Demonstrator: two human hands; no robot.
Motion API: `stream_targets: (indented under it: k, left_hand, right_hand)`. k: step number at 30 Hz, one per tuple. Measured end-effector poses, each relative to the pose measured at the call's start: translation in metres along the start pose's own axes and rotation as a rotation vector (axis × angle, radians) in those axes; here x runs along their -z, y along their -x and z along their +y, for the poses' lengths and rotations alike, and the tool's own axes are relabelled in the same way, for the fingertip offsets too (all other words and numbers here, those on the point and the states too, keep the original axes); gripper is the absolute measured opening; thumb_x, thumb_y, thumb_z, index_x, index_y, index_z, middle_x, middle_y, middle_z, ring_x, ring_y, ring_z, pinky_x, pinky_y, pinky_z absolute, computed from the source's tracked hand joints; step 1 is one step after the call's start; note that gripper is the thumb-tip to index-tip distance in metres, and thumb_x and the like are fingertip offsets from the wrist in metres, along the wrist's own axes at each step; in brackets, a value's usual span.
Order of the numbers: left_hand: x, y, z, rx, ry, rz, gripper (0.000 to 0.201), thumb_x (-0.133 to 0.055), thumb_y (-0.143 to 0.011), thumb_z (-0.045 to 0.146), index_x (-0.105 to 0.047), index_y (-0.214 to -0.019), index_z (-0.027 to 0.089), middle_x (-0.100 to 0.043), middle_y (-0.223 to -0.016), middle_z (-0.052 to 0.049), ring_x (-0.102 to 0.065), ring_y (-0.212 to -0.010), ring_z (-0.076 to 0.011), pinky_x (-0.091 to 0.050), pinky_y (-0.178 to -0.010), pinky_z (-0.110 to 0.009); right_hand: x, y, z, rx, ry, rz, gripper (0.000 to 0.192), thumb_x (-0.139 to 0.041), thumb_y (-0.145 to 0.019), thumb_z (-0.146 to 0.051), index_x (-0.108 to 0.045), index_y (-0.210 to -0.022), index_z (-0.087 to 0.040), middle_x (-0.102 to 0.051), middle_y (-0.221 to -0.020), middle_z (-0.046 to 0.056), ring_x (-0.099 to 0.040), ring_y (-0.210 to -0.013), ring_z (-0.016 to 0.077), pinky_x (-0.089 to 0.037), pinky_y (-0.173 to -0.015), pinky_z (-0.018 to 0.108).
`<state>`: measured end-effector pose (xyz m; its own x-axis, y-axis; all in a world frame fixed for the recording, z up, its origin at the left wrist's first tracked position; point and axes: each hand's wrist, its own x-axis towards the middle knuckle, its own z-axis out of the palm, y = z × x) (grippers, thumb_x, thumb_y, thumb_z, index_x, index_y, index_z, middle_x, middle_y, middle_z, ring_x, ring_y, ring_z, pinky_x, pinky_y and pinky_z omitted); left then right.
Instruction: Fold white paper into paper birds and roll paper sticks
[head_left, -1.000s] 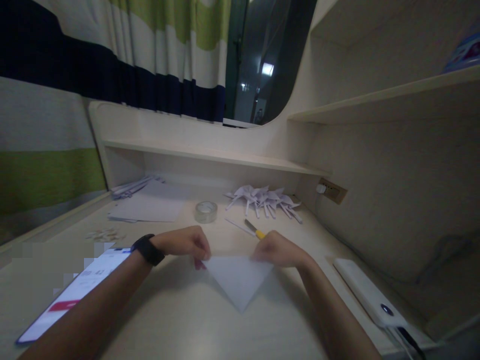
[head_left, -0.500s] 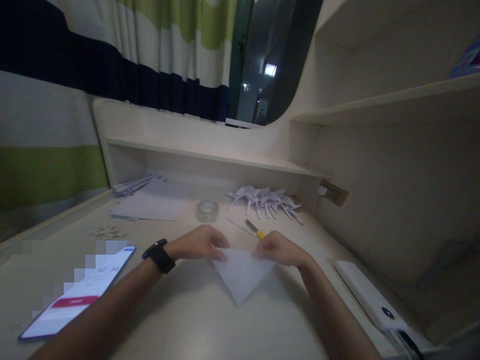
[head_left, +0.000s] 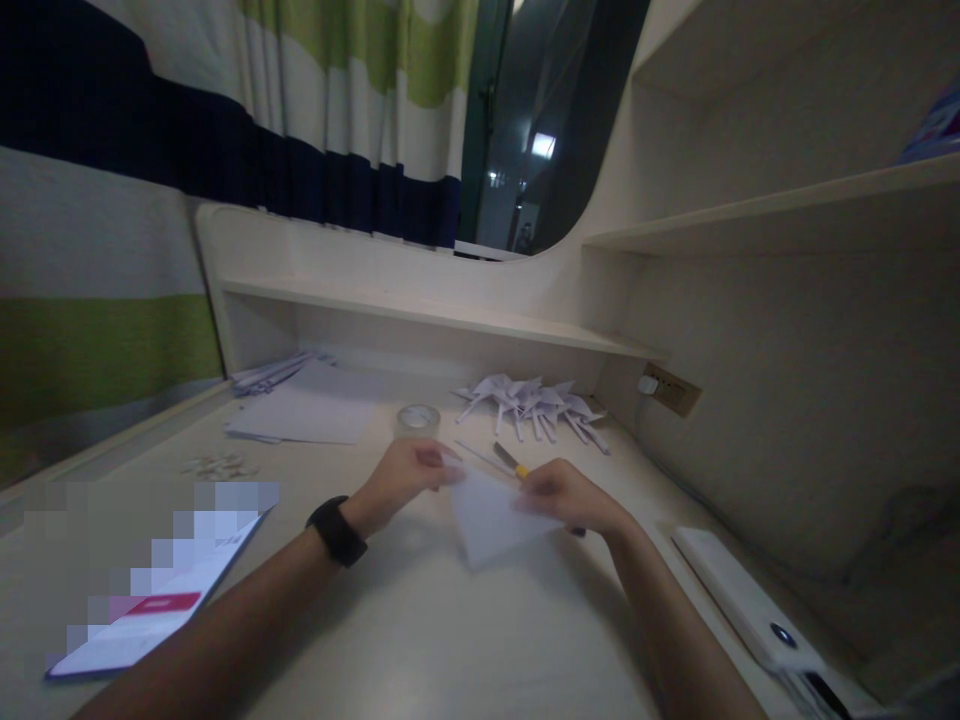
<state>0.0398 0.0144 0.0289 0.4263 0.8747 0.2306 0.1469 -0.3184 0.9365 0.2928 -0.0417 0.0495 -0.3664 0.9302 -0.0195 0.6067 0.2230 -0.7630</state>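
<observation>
A white sheet of paper, folded into a triangle [head_left: 491, 520], is held up off the desk between my two hands. My left hand [head_left: 405, 478], with a black watch [head_left: 337, 530] on the wrist, pinches its upper left corner. At the right corner, my right hand [head_left: 566, 495] grips the paper between thumb and fingers. Just beyond the right hand lies a knife with a yellow handle [head_left: 521, 470], its blade pointing away to the left. A thin white stick [head_left: 480, 455] rests beside the blade. The roll of clear tape [head_left: 417, 420] stands behind my left hand.
Several paper pinwheels [head_left: 532, 400] lie at the back right. A stack of white paper [head_left: 307, 405] is at the back left, near small pale pieces [head_left: 219, 466]. A lit phone [head_left: 165, 600] lies at left, and a white power strip [head_left: 742, 595] at right.
The paper has tilted, its left corner rising and its lower point swinging up. My left hand has moved slightly right and up with it. The camera view has shifted a little.
</observation>
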Motion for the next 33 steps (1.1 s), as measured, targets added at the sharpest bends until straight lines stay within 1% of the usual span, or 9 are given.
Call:
stream_targets:
  k: [5,8,10,15,19,21,24,26,33]
  left_hand:
    - [-0.003,0.004,0.006,0.033,0.107,0.006,0.028,-0.07,-0.073,0.04,-0.069,-0.069,0.012,-0.061,-0.061,-0.002,-0.051,-0.056,-0.0109,-0.039,-0.053,-0.022]
    - [-0.006,0.006,0.005,0.035,0.143,-0.003,0.032,-0.068,-0.075,0.042,-0.067,-0.065,0.012,-0.057,-0.056,0.0,-0.048,-0.054,-0.0102,-0.037,-0.05,-0.021]
    - [-0.008,0.006,0.004,0.035,0.198,0.003,0.033,-0.066,-0.076,0.043,-0.066,-0.065,0.012,-0.056,-0.057,0.0,-0.048,-0.053,-0.01,-0.035,-0.049,-0.021]
    - [-0.007,0.004,0.001,0.057,0.273,0.14,0.029,-0.067,-0.074,0.04,-0.069,-0.068,0.011,-0.054,-0.055,0.0,-0.043,-0.05,-0.0092,-0.031,-0.047,-0.021]
    - [-0.003,0.002,0.0,0.017,0.275,0.269,0.029,-0.068,-0.074,0.041,-0.069,-0.071,0.011,-0.059,-0.063,-0.002,-0.047,-0.053,-0.01,-0.034,-0.05,-0.021]
    - [-0.004,0.002,-0.002,0.034,0.315,0.197,0.033,-0.066,-0.076,0.045,-0.069,-0.076,0.012,-0.063,-0.069,-0.003,-0.053,-0.059,-0.0122,-0.039,-0.054,-0.023]
    - [-0.01,0.004,-0.009,0.112,0.328,-0.071,0.037,-0.068,-0.074,0.047,-0.07,-0.086,0.013,-0.068,-0.08,-0.007,-0.061,-0.069,-0.0169,-0.046,-0.062,-0.027]
    - [-0.015,0.005,-0.014,0.147,0.272,-0.152,0.039,-0.072,-0.07,0.046,-0.07,-0.086,0.01,-0.07,-0.08,-0.009,-0.063,-0.069,-0.0189,-0.046,-0.061,-0.028]
    - [-0.01,0.004,-0.016,0.178,0.267,0.026,0.036,-0.073,-0.068,0.042,-0.07,-0.081,0.009,-0.071,-0.074,-0.009,-0.063,-0.061,-0.0193,-0.045,-0.054,-0.027]
  right_hand:
    - [-0.001,0.002,-0.004,0.015,-0.054,-0.082,0.038,-0.07,-0.07,-0.047,-0.062,-0.061,-0.011,-0.048,-0.053,-0.003,-0.039,-0.05,0.0078,-0.03,-0.046,0.02]
    - [-0.012,-0.003,-0.002,0.051,-0.144,-0.04,0.036,-0.069,-0.072,-0.047,-0.067,-0.071,-0.011,-0.055,-0.06,0.0,-0.045,-0.054,0.0092,-0.035,-0.049,0.021]
    - [-0.02,-0.007,0.001,0.061,-0.194,0.0,0.037,-0.069,-0.072,-0.048,-0.067,-0.068,-0.011,-0.055,-0.058,-0.001,-0.044,-0.052,0.0089,-0.033,-0.048,0.021]
    - [-0.03,-0.013,0.004,0.118,-0.246,-0.003,0.038,-0.07,-0.072,-0.045,-0.064,-0.057,-0.011,-0.047,-0.05,-0.003,-0.037,-0.049,0.0071,-0.027,-0.047,0.021]
    - [-0.031,-0.015,0.006,0.058,-0.321,0.076,0.036,-0.073,-0.068,-0.046,-0.066,-0.058,-0.012,-0.05,-0.05,-0.003,-0.038,-0.047,0.0078,-0.026,-0.046,0.022]
    - [-0.034,-0.018,0.01,0.011,-0.416,0.166,0.035,-0.076,-0.064,-0.045,-0.066,-0.056,-0.012,-0.05,-0.048,-0.003,-0.039,-0.045,0.0079,-0.026,-0.045,0.022]
    - [-0.042,-0.025,0.016,-0.041,-0.547,0.278,0.034,-0.078,-0.059,-0.044,-0.066,-0.055,-0.013,-0.053,-0.047,-0.002,-0.042,-0.045,0.0089,-0.028,-0.044,0.023]
    - [-0.047,-0.029,0.02,-0.059,-0.6,0.317,0.033,-0.078,-0.058,-0.044,-0.067,-0.056,-0.013,-0.055,-0.049,-0.001,-0.044,-0.046,0.0096,-0.031,-0.046,0.023]
    - [-0.043,-0.027,0.016,0.008,-0.537,0.233,0.026,-0.074,-0.064,-0.038,-0.072,-0.063,-0.012,-0.063,-0.055,0.002,-0.053,-0.051,0.011,-0.041,-0.054,0.025]
